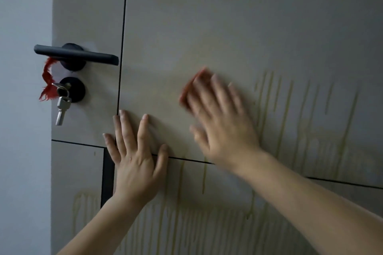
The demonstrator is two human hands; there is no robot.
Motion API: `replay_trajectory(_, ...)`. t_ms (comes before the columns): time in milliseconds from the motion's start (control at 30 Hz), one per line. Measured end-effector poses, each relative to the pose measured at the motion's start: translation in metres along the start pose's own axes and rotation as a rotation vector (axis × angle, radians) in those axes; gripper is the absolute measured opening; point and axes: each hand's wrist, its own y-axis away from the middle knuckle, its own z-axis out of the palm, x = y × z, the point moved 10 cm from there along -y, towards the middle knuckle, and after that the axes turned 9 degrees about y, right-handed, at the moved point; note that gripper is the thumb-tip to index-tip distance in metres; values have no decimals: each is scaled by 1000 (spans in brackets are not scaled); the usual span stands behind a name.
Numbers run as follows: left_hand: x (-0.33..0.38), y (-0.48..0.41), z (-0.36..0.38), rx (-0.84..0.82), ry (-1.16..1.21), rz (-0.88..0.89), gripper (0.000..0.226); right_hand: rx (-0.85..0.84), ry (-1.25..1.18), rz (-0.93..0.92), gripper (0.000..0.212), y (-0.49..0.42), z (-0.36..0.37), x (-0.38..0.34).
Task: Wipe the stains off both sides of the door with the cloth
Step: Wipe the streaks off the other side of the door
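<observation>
Wiping mid-door (207,16), R hand (219,122) presses cloth (190,85) flat w/ straight fingers, L hand (134,151) braces, fingers spread; stains (290,109) streak right & below, so most of this side, plus the other, looks undone.

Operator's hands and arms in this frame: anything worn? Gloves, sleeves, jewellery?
Left hand and right hand are bare: no gloves, no watch or bracelet at either wrist, no sleeve in view to the frame edge. No ring shows on the left fingers; the right hand is motion-blurred, so unclear there.
</observation>
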Motion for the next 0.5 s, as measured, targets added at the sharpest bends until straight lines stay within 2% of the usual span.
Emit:
replay_trajectory(67, -1, 0, -1, -14, -10, 24, 80, -67, 15, -229, 68, 38, 8, -29)
replay_trajectory(133, 0, 2, -2, -12, -37, 31, 79, -50, 58, -267, 63, 37, 10, -14)
replay_trajectory(167, 4, 2, -2, 2, -56, 43, 79, -34, 66, -180, 61, 24, 9, 6)
replay_trajectory(267, 31, 5, 5, 21, -76, 160, 76, 7, -17, 248, 64, -8, -6, 67)
replay_trajectory(300, 40, 6, 11, 6, -71, 193, 77, -1, -53, 288, 66, -6, -7, 62)
replay_trajectory(333, 46, 6, 16, -14, -67, 213, 78, -21, -61, 229, 68, 1, -5, 43)
replay_trajectory(433, 46, 7, 24, -58, -94, 232, 79, -98, -31, -151, 68, 45, 8, -20)
replay_trajectory(500, 41, 7, 23, -65, -129, 245, 76, -43, 20, -199, 64, 47, 9, -5)
